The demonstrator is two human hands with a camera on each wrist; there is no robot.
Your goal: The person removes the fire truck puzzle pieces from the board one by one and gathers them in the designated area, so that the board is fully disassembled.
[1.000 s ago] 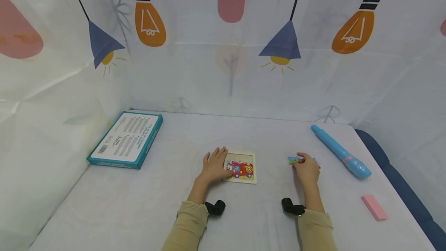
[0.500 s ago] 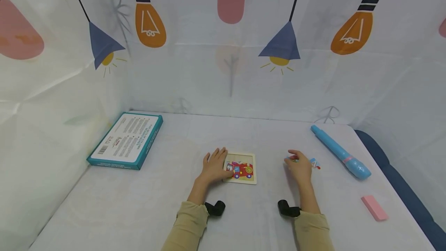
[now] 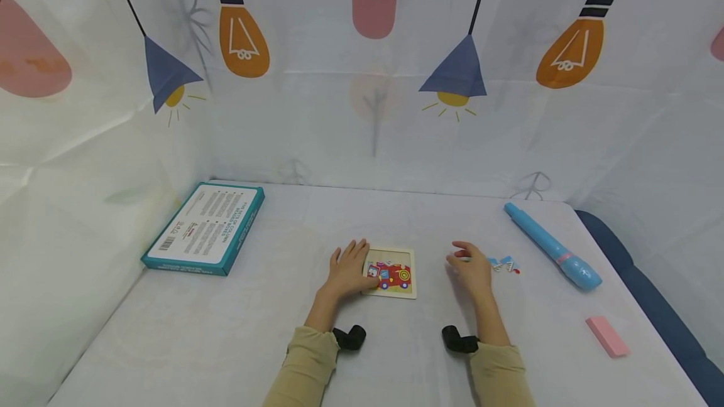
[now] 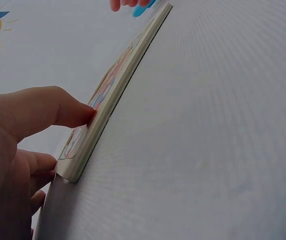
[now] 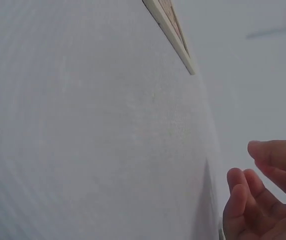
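Note:
A small wooden-framed picture puzzle [image 3: 389, 274] with a red fire engine lies on the white table. My left hand [image 3: 349, 267] steadies its left side; the left wrist view shows the thumb on top of the frame [image 4: 114, 92] and fingers at its edge. My right hand [image 3: 474, 270] is held to the right of the puzzle, thumb and finger curled toward each other on a small puzzle piece, a reddish bit [image 3: 465, 259] showing between them. In the right wrist view the fingers [image 5: 270, 195] hide most of it. More loose puzzle pieces [image 3: 505, 264] lie behind that hand.
A teal-edged box [image 3: 205, 226] lies at the back left. To the right are a light-blue wand-shaped thing [image 3: 551, 245] and a pink block [image 3: 608, 336]. A printed white curtain [image 3: 317, 124] hangs behind the table, and a dark blue seat [image 3: 650, 287] shows beyond its right edge.
My right hand has moved left from the loose pieces toward the framed puzzle, uncovering the pieces behind it. The left hand and puzzle have stayed where they were.

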